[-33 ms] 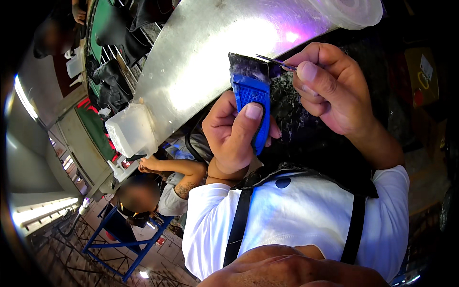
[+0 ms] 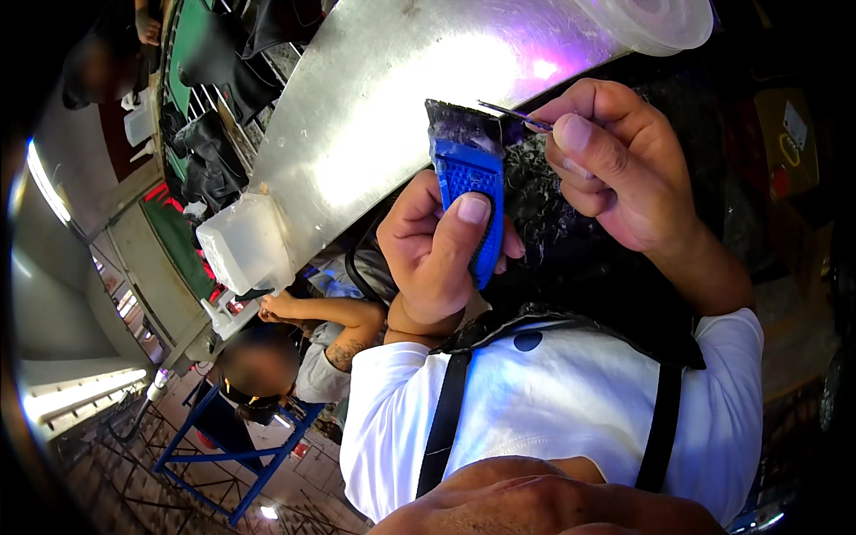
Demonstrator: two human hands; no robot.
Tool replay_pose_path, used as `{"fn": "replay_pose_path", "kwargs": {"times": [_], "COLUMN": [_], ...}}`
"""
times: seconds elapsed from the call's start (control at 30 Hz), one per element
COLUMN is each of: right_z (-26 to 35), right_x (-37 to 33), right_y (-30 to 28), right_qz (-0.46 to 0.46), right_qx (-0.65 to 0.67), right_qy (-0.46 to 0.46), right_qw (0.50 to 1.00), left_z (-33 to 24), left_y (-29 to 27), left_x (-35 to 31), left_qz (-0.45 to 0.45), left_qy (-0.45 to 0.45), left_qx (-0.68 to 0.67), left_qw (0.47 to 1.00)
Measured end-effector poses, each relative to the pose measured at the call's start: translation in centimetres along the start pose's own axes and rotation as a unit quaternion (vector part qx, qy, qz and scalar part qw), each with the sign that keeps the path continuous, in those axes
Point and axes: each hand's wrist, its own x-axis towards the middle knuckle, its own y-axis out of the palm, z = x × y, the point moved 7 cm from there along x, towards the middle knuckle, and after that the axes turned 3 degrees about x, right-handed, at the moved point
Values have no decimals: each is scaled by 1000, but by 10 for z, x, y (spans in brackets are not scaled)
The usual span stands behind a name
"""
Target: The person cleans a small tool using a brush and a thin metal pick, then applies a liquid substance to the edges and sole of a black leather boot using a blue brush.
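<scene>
My left hand (image 2: 439, 254) grips a blue-handled tool (image 2: 480, 178), its thumb lying along the ridged grip. The tool's wide dark head (image 2: 464, 125) points away from me and carries greyish residue; whether it is a brush or a scraper I cannot tell. Between thumb and forefinger, my right hand (image 2: 620, 160) pinches a thin dark pointed piece (image 2: 513, 113). Its tip reaches left to just beside the tool's head; a small gap seems to lie between them. The piece's inner end is hidden by my fingers.
A shiny metal table (image 2: 357, 134) runs diagonally ahead. On it stand a translucent tub (image 2: 245, 239) at the left end and a clear round container (image 2: 655, 22) at the far right. A dark apron (image 2: 571, 259) with pale scraps covers my lap. Another person (image 2: 334, 370) works at the left.
</scene>
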Motion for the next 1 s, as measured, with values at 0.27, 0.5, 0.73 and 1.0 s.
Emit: {"fn": "replay_pose_path", "kwargs": {"times": [0.27,0.5,0.73,1.0], "right_z": [2,-1,2,2], "right_x": [1,-1,-2,-3], "right_y": [-1,0,4,4], "right_qz": [0,21,30,32], "right_qx": [3,-21,-45,-61], "right_qy": [4,-4,-19,-37], "right_qw": [1000,1000,998,997], "left_z": [-1,-1,-2,-1], "left_y": [2,-1,-1,-1], "left_x": [1,0,-2,-1], "left_qz": [-41,45,43,45], "left_qy": [39,25,39,34], "left_qx": [43,-19,-6,-3], "left_qw": [997,998,998,998]}}
